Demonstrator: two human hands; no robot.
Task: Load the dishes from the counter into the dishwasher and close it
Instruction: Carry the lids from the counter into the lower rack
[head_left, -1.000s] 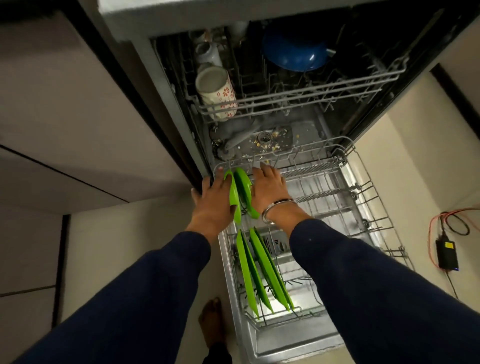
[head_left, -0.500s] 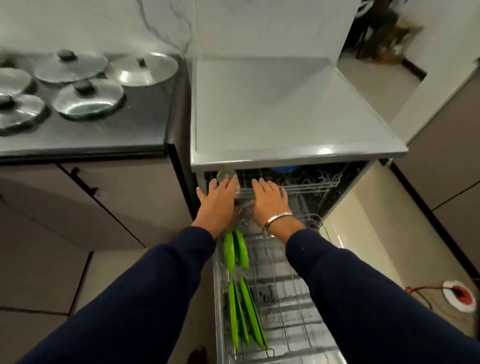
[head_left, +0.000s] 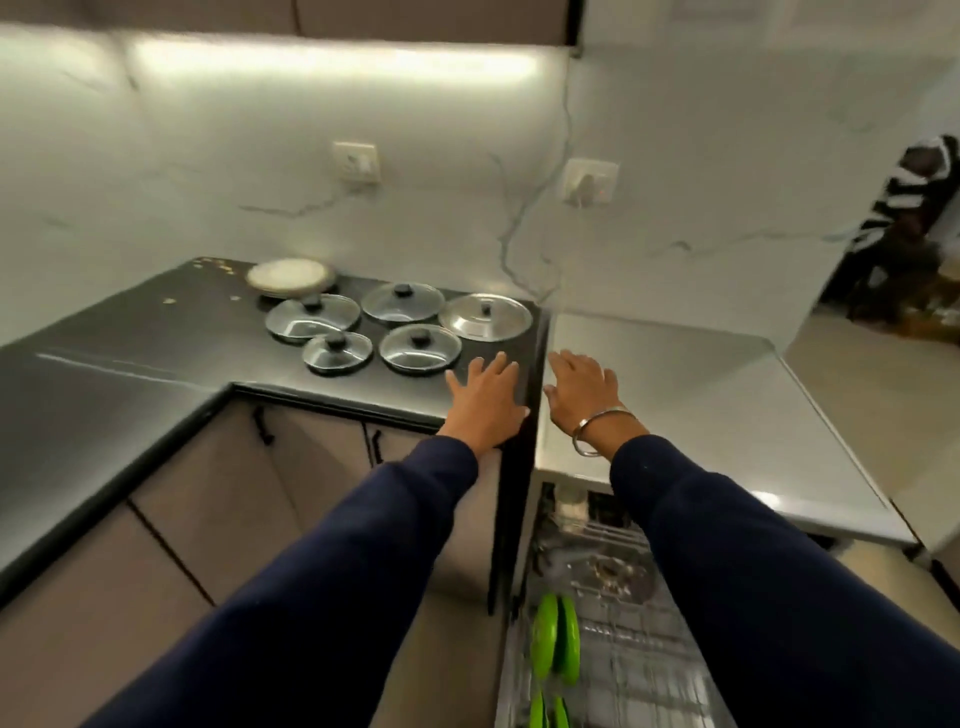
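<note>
Your left hand (head_left: 485, 402) is flat with straight fingers and holds nothing. It is over the right front corner of the dark counter (head_left: 156, 343), close to its right edge. You cannot tell if it touches the top.

Your right hand (head_left: 584, 395) also has loose, spread fingers and holds nothing. It is over the left edge of the pale grey top (head_left: 727, 415) that sits above the dishwasher. A thin metal bangle (head_left: 597, 431) is round that wrist. The two hands are near each other, with the gap between the two tops running between them.

On the dark counter, five round lids (head_left: 395, 327) with black knobs lie flat in a bunch, near its right edge and toward the back. The closest lid is just beyond your left fingertips. Behind them, near the back wall, is a stack of pale plates (head_left: 291, 275).

Below your right arm the dishwasher is open. Its wire rack (head_left: 623, 665) is pulled out, and green plates (head_left: 556, 644) stand on edge along the rack's left side. More green ones peek in at the bottom edge of the view.
</note>
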